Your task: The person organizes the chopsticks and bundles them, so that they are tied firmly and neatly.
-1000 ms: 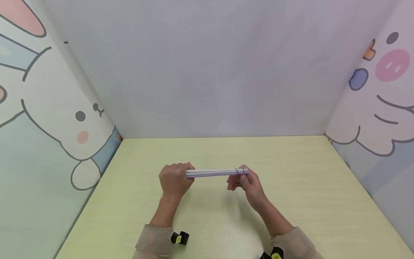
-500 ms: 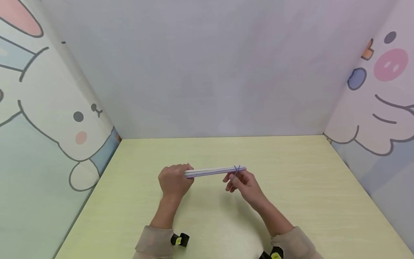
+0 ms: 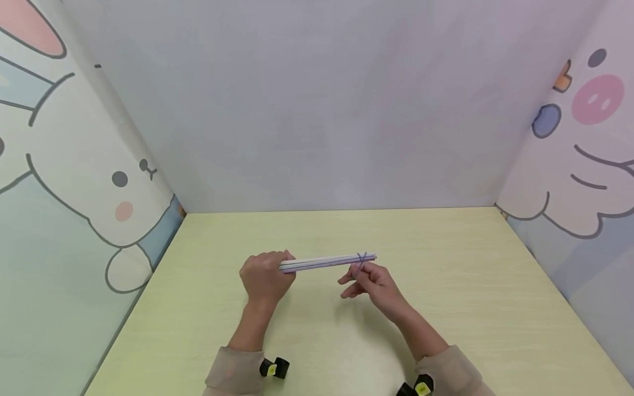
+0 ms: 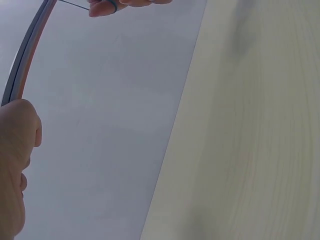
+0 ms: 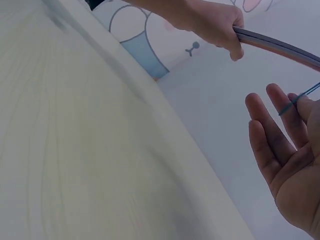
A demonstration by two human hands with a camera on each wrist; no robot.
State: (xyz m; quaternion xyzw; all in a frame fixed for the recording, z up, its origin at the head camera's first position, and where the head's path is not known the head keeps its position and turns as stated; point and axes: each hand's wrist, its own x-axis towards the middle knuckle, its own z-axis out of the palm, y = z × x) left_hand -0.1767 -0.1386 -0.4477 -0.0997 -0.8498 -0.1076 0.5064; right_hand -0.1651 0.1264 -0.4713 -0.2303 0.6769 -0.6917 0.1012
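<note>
My left hand grips one end of a bundle of long, thin, pale sticks, held above the table roughly level. Around the bundle's right end runs a thin blue rubber band, its strands crossing. Just below that end, my right hand pinches the band between thumb and index finger. The right wrist view shows the band stretched from the bundle to those fingers, with the other fingers spread apart. In the left wrist view, the sticks rise out of the left fist.
A pale wood-grain table lies beneath both hands. Behind it stands a plain grey-white wall, with cartoon-printed panels at the left and right. Black wrist devices sit at both beige sleeves.
The band's strands have drawn together and crossed, moving slightly left from the bundle's tip. My right hand has shifted a little left and lower, its other fingers spreading. The left grip stays.
</note>
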